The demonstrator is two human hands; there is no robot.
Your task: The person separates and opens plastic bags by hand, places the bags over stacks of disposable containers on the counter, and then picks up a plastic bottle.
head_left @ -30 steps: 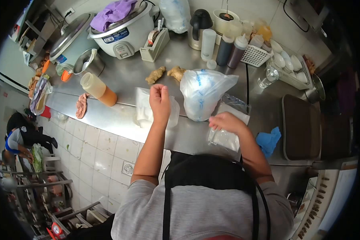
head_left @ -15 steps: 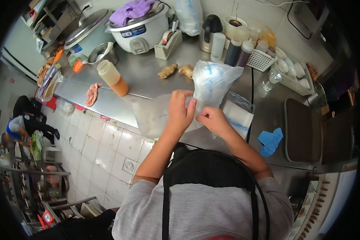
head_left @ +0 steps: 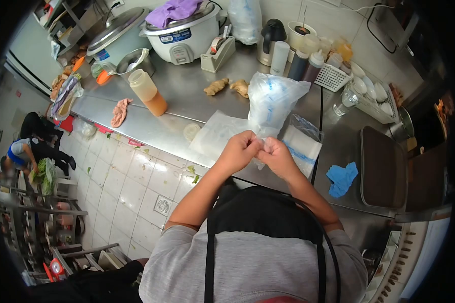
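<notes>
A bulging clear plastic bag (head_left: 273,103) with blue print sits on the steel counter, its narrowed lower end reaching my hands. My left hand (head_left: 241,151) is closed, thumb and fingers pinching plastic at that end. Right beside it, touching, my right hand (head_left: 278,159) is closed on the same plastic. The fingertips partly hide what is between them. A flat translucent plastic sheet or bag (head_left: 220,136) lies left of my hands, beside a pale round lid (head_left: 191,132). To the right lies a packet of plastic bags (head_left: 302,146).
A squeeze bottle of orange liquid (head_left: 149,94), a pink cloth (head_left: 120,112) and ginger pieces (head_left: 216,87) lie on the counter. A rice cooker (head_left: 182,38) and tape dispenser (head_left: 218,53) stand behind. At right are a blue cloth (head_left: 342,179) and brown tray (head_left: 383,166). Another person (head_left: 30,151) bends at far left.
My left hand has moved down and right and closed, meeting my right hand at the bag's end. The flat plastic sheet has shifted rightward and up, uncovering the pale round lid.
</notes>
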